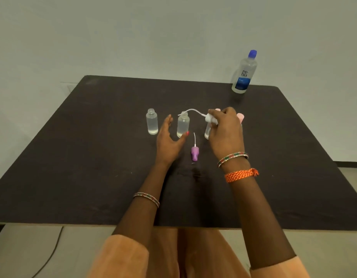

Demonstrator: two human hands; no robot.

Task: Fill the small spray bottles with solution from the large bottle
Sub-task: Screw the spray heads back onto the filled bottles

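1. Right hand (225,129) pinches a white spray head (210,118), its dip tube arcing into the middle small bottle (183,125).
2. Left hand (169,140), fingers relaxed, reaches for that bottle; contact is unclear.
3. Next, probably: seat and twist the head.
4. Large bottle (244,72) stands capped at one o'clock.

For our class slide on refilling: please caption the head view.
Right hand feeds a white sprayer tube into the middle bottle, steadied by the left hand.
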